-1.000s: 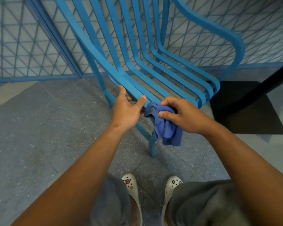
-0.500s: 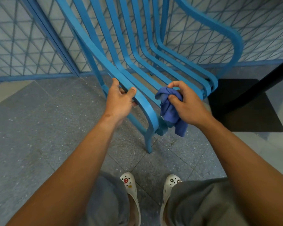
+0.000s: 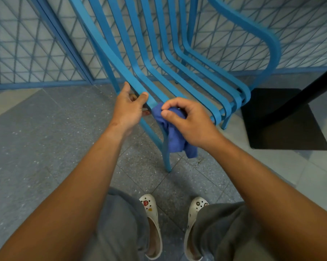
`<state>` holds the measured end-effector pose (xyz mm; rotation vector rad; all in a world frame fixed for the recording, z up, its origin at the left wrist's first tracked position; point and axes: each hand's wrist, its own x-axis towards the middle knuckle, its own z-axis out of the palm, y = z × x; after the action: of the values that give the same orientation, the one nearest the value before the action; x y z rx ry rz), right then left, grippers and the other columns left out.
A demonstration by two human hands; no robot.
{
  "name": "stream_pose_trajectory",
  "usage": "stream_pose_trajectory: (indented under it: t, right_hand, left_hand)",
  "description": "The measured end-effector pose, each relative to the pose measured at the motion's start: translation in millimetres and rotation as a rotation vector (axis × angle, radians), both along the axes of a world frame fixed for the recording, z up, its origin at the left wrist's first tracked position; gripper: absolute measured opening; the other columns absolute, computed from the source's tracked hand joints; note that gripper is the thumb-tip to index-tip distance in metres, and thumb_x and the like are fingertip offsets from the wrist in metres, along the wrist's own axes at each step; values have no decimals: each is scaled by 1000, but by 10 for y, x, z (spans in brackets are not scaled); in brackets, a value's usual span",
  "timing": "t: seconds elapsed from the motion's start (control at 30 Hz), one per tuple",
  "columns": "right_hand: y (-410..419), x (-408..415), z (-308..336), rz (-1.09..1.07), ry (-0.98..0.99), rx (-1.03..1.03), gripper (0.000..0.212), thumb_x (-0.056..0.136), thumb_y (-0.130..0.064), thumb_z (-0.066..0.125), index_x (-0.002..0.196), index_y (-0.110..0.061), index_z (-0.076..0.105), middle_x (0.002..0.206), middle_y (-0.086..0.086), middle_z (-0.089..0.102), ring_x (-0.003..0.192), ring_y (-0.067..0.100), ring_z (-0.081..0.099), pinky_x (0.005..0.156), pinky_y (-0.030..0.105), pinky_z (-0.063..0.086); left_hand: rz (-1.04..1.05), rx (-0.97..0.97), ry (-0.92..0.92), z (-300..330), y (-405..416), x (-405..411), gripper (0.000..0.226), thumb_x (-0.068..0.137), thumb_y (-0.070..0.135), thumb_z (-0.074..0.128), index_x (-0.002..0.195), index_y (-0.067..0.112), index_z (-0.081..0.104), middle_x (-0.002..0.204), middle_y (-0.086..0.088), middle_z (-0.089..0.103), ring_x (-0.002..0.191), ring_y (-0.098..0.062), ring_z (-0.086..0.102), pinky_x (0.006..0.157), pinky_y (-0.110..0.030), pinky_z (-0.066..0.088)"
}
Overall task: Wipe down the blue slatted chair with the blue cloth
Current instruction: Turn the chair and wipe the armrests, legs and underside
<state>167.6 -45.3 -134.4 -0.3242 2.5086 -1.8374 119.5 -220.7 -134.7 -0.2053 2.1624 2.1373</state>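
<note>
Right hand (image 3: 189,123) fingers curled round bunched blue cloth (image 3: 175,136), thumb + index pinching its top fold, rest hanging loose below the palm near the chair's front leg (image 3: 166,157). Left hand (image 3: 129,108) grips the outermost slat (image 3: 110,51) of the blue slatted chair (image 3: 196,76) where the back bends into the seat, thumb over top, fingers tucked under.

Cloth: soft, limp, light, looks like microfibre/terry; crumples easily, so prob best kept wadded in the palm w/ a flat face pressed on the slat. Chair: rigid, smooth painted metal by the look of it, long thin curved slats w/ gaps between, rounded armrest loop far side. Likely light enough to shift under wiping, so bracing at the side slat makes sense. Slats narrow, so wrap the cloth round each one.

Surroundings: grey speckled floor tiles, blue mesh fence behind, black table base at right, white clogs + grey shorts at bottom.
</note>
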Motion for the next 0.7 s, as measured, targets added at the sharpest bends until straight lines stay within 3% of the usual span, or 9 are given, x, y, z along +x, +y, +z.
stream_pose_trajectory:
  t: [0.1,0.2,0.43,0.5,0.6,0.7]
  right_hand:
    - [-61,-16,-90,33,14,115,11,92,-18,72,100,-20,64,98,-15,63,86,-7,58,76,8,40]
    - [-18,11,-154,67,26,176,13,92,-20,72,98,-20,60,98,-12,62,90,-2,57,76,9,39]
    - [65,151,-366,16,38,127,16,89,-17,74,94,-19,60,95,-2,66,89,9,61,77,22,47]
    - [97,215,-440,-3,-3,120,19,89,-18,75,96,-17,57,92,-3,65,84,7,60,73,19,46]
    - [125,296,-555,-57,-84,142,30,87,-23,78,102,-16,53,86,-5,60,75,1,55,67,14,43]
    - [201,363,-676,-76,-176,215,23,87,-28,78,100,-19,61,88,-9,66,77,-5,60,66,11,44]
  left_hand:
    - [-45,-32,-3,4,-37,40,30,104,15,54,134,18,51,105,-5,76,89,-23,76,69,-37,61]
    - [-92,-35,-40,-13,-34,124,38,104,17,55,140,23,46,103,-7,75,88,-20,76,65,-29,59]
    - [-150,-100,-84,-173,35,322,66,98,21,65,154,23,29,105,-15,72,95,-21,76,76,-40,63]
    - [-143,-127,-100,-206,54,377,58,99,23,64,149,16,37,105,-14,73,95,-22,76,79,-42,63]
    - [-163,-191,-129,-227,117,476,30,102,24,60,126,6,59,108,-16,73,97,-25,74,86,-48,62]
    - [-183,-250,-141,-216,164,548,27,103,30,57,116,8,64,106,-9,75,97,-21,74,85,-42,62]
